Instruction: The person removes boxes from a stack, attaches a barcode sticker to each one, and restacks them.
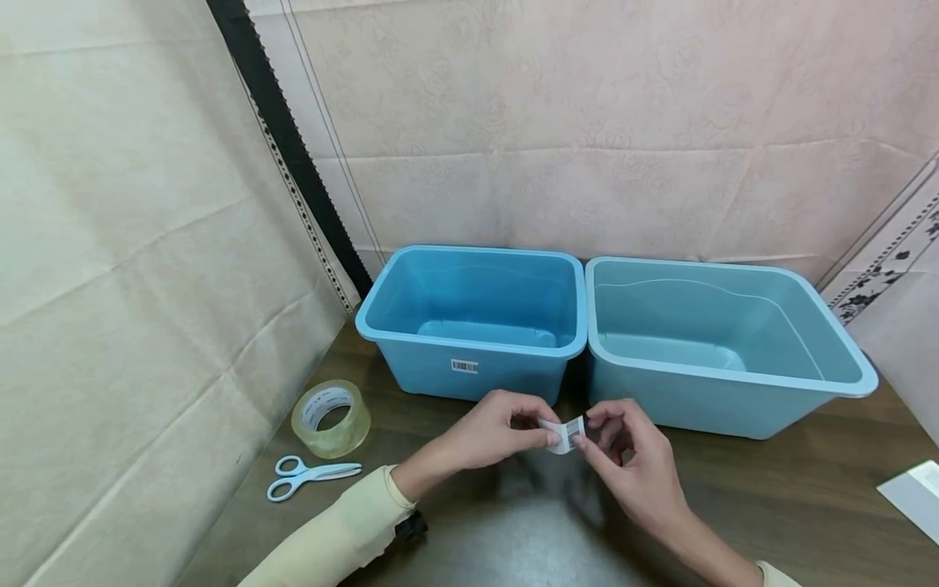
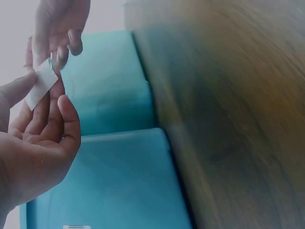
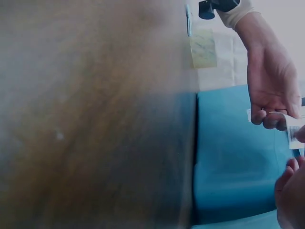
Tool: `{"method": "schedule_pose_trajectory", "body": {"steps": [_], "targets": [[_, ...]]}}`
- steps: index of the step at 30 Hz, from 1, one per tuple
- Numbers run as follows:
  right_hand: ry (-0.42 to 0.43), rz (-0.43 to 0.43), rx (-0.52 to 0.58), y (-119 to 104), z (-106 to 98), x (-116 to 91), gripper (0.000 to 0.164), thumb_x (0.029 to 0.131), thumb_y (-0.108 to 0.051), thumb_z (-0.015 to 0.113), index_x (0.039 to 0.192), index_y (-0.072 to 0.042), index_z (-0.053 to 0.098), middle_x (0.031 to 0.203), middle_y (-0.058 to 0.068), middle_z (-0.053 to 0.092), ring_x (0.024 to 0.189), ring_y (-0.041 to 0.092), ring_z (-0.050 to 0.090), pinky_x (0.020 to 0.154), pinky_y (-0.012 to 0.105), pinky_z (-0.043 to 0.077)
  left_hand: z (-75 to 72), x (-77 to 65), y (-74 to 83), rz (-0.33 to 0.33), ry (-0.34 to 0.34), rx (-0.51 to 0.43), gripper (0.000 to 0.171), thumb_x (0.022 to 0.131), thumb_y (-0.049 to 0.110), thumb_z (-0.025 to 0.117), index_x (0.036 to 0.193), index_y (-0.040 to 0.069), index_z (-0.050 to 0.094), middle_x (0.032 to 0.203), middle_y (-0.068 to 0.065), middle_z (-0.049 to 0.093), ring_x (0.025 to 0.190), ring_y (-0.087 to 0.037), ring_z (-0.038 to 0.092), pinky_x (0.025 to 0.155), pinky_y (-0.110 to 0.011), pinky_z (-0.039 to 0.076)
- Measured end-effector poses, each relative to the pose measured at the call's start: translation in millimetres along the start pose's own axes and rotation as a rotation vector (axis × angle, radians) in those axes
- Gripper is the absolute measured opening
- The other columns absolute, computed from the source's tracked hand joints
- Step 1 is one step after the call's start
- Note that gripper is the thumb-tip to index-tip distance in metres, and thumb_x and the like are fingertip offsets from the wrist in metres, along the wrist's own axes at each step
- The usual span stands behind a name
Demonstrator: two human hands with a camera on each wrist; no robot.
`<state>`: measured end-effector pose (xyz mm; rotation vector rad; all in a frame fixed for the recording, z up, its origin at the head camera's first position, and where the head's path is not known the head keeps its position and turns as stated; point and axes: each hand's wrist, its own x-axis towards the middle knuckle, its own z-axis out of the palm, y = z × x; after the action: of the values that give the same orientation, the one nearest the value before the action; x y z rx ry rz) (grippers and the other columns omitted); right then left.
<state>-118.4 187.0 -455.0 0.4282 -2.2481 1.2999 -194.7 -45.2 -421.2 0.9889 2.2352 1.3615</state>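
Note:
A small white barcode sticker (image 1: 563, 435) is held up between both hands in front of the two tubs. My left hand (image 1: 499, 430) pinches its left part between thumb and fingers. At the sticker's right, barcode-bearing edge, my right hand (image 1: 637, 461) pinches with thumb and fingertip. The left wrist view shows the sticker's plain white back (image 2: 42, 87) under the left thumb, with the right hand (image 2: 59, 28) close beyond it. Behind the hands stands a blue plastic tub (image 1: 469, 371) with a barcode label (image 1: 465, 366) on its front wall.
A lighter blue-green tub (image 1: 689, 399) stands right beside the blue one. On the left of the wooden table (image 1: 506, 538) lie a roll of clear tape (image 1: 352, 428) and light-blue scissors (image 1: 311, 474). A white flat piece (image 1: 913, 497) lies at the right edge. Pale cloth (image 1: 587, 122) hangs behind.

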Motion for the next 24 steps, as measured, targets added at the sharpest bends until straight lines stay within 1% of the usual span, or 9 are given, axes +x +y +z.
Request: {"method": "schedule_pose_trajectory", "body": {"steps": [2,4,7,10,14,20,24], "targets": [[0.026,-0.038,-0.023,-1,1,1,0.042,0.082,0.001,0.088,0.112,-0.015,0.064,0.098,-0.003,0.060,0.070,0.008,0.052,0.053,0.019,0.047,-0.3,-1.5,3.2,-0.013,0.039,-0.017,0.014,0.099,0.032,0.076,0.110,0.024,0.079,0.098,0.009,0.075,0.086,-0.007,0.063,0.076,-0.024,0.056],[0.032,-0.060,-0.054,-1,2,2,0.042,0.081,0.001,0.089,0.112,-0.015,0.065,0.102,-0.004,0.060,0.072,0.008,0.052,0.055,0.017,0.047,0.0,-2.4,4.6,-0.028,0.073,-0.026,0.013,0.099,0.033,0.076,0.110,0.026,0.080,0.099,0.009,0.075,0.086,-0.009,0.064,0.075,-0.025,0.056],[0.027,-0.086,-0.083,-2,5,1,0.041,0.081,-0.001,0.090,0.112,-0.017,0.069,0.106,-0.005,0.065,0.074,0.007,0.055,0.056,0.017,0.047,0.5,-2.9,5.3,-0.040,0.107,-0.037,0.011,0.099,0.032,0.076,0.108,0.027,0.080,0.099,0.009,0.075,0.085,-0.010,0.064,0.074,-0.026,0.056],[0.036,-0.089,-0.099,-3,9,0,0.041,0.081,-0.004,0.091,0.114,-0.020,0.073,0.107,-0.007,0.070,0.074,0.004,0.058,0.056,0.016,0.047,1.8,-2.7,4.8,-0.035,0.114,-0.035,0.010,0.099,0.032,0.076,0.107,0.027,0.080,0.098,0.009,0.075,0.084,-0.009,0.063,0.072,-0.025,0.056],[0.055,-0.088,-0.104,-4,12,-2,0.039,0.081,-0.006,0.092,0.112,-0.022,0.076,0.103,-0.007,0.074,0.071,0.001,0.059,0.055,0.015,0.048,4.1,-2.7,4.5,-0.026,0.108,-0.022,0.011,0.100,0.032,0.075,0.108,0.026,0.081,0.097,0.010,0.075,0.084,-0.008,0.063,0.072,-0.024,0.056],[0.036,-0.068,-0.120,0,13,-4,0.031,0.085,-0.009,0.089,0.111,-0.022,0.077,0.100,-0.007,0.075,0.069,-0.001,0.061,0.057,0.014,0.050,7.3,-3.0,4.9,-0.010,0.113,0.008,0.011,0.101,0.033,0.074,0.108,0.026,0.081,0.095,0.012,0.075,0.083,-0.006,0.063,0.071,-0.022,0.055],[0.029,-0.047,-0.140,0,14,-4,0.028,0.087,-0.010,0.087,0.110,-0.023,0.077,0.099,-0.005,0.076,0.065,-0.002,0.059,0.058,0.014,0.051,9.0,-3.1,5.3,0.005,0.125,0.027,0.011,0.101,0.032,0.074,0.107,0.026,0.081,0.095,0.013,0.075,0.081,-0.004,0.061,0.069,-0.021,0.054]]}}
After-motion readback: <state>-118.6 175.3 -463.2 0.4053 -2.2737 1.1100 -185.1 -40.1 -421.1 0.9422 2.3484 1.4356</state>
